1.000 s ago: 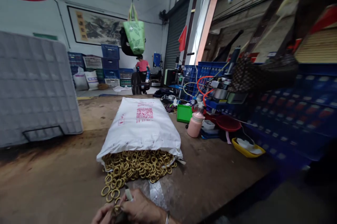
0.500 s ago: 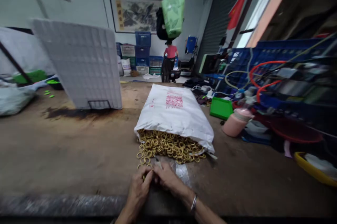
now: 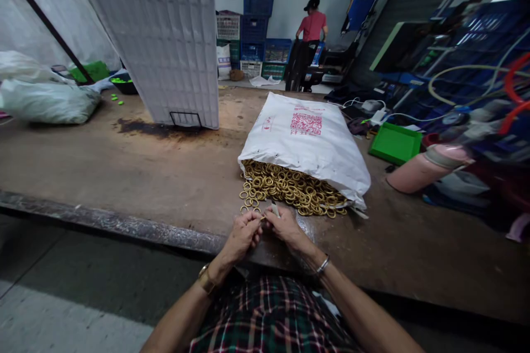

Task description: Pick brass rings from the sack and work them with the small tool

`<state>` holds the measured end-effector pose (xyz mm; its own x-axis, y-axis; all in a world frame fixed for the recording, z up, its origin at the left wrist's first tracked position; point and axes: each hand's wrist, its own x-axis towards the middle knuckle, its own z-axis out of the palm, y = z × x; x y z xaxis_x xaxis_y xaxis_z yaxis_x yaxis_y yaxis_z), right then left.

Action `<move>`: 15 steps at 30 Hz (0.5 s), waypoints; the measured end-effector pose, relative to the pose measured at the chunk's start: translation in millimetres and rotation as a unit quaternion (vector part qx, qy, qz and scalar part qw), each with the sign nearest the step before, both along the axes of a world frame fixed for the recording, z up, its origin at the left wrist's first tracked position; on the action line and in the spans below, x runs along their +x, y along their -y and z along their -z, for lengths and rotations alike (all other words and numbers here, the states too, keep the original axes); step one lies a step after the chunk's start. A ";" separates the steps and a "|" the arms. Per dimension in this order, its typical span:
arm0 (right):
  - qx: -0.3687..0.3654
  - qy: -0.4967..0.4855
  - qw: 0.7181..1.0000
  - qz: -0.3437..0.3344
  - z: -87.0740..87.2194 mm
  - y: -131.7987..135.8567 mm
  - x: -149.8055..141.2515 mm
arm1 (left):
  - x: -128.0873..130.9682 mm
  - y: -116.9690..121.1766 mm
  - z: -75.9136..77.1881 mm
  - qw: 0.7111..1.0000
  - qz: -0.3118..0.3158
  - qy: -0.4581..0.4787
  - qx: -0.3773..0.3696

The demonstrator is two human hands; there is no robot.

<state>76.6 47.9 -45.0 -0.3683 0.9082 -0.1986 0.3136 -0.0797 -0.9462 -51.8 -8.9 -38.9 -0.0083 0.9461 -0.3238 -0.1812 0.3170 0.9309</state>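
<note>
Now both hands, left hand (image 3: 244, 234) and right hand (image 3: 285, 227), are pinching together one ring (image 3: 261, 218) at lower centre, just below the rings (image 3: 290, 190) spilling from the bag (image 3: 306, 140).

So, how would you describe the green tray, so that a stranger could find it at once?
Start from the white sack lying on the brown table, with brass rings spilling from its near end. The green tray lies just right of the sack, beside the pink bottle. It is the only flat, bright green thing there.
</note>
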 end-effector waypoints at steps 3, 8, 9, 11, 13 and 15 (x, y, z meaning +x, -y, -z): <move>0.008 0.000 1.000 -0.005 -1.7 2.0 -1.2 | -0.5 1.6 0.1 1.000 0.008 0.011 0.004; 0.040 0.024 0.999 -0.026 -7.1 4.8 -1.4 | -0.5 5.2 1.0 1.000 0.013 0.017 0.006; 0.050 0.030 0.998 -0.031 -7.9 4.5 -0.7 | -0.4 6.0 0.9 0.999 0.011 0.034 0.005; 0.076 0.051 0.995 -0.026 -8.1 3.1 1.9 | -0.3 7.4 0.2 0.996 0.005 0.083 0.001; 0.114 0.082 0.990 -0.014 -5.9 2.2 5.7 | -0.2 8.2 -0.4 0.992 -0.004 0.125 0.000; 0.156 0.120 0.980 -0.022 -2.0 3.4 9.7 | -0.1 8.2 -0.6 0.990 -0.013 0.142 0.004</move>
